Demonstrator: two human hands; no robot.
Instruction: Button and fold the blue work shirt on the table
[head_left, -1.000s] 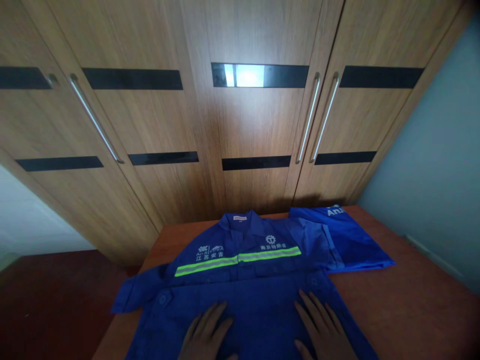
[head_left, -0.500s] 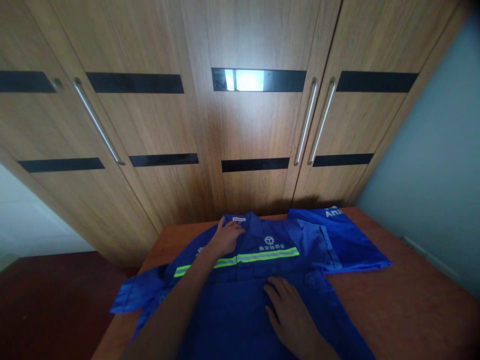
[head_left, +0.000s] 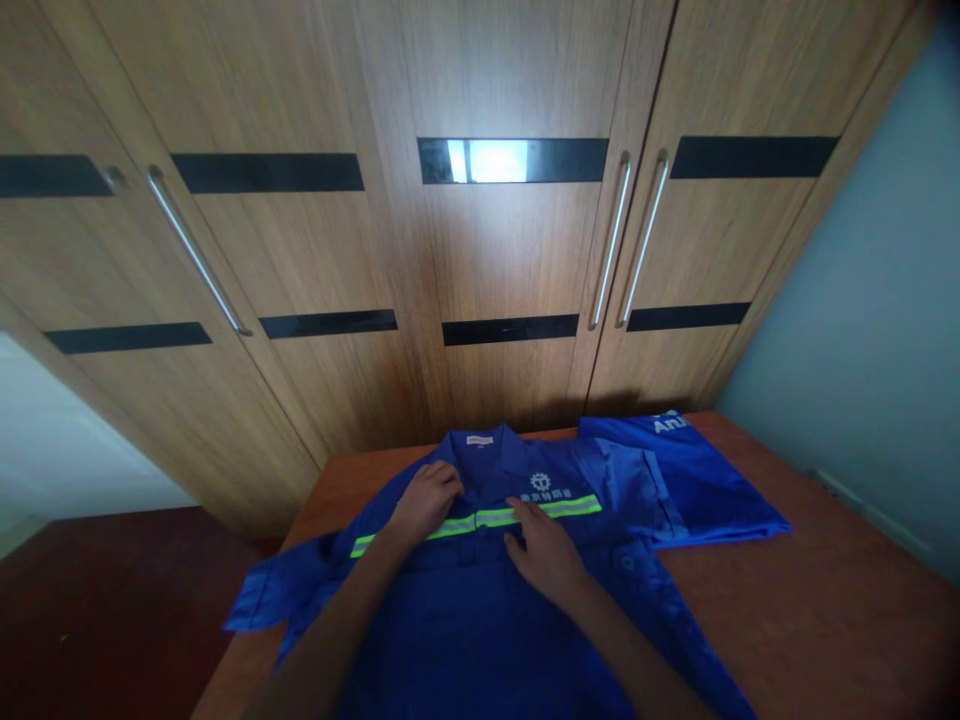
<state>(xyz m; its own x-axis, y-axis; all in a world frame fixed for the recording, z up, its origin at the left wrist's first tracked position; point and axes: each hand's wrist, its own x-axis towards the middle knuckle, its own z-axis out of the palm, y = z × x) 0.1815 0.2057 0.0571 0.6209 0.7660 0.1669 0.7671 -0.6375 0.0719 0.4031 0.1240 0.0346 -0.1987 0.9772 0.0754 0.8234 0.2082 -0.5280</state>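
A blue work shirt [head_left: 480, 610] with a yellow-green reflective stripe [head_left: 570, 506] lies face up on the reddish-brown table [head_left: 825, 600], collar toward the wardrobe. My left hand [head_left: 424, 500] rests on the shirt's left chest just below the collar, fingers curled against the cloth. My right hand [head_left: 546, 552] lies on the stripe near the shirt's middle, fingers together and pressed on the fabric. Neither hand lifts the shirt off the table.
A second folded blue garment [head_left: 697, 480] lies at the table's far right, partly under the shirt's sleeve. Wooden wardrobe doors [head_left: 517, 250] with metal handles stand right behind the table. A pale wall runs along the right, and dark red floor [head_left: 112, 600] shows at the left.
My left hand reached from the shirt's lower part up to the collar, then drew back a little to the chest. My right hand slid forward from the hem area up to the reflective stripe.
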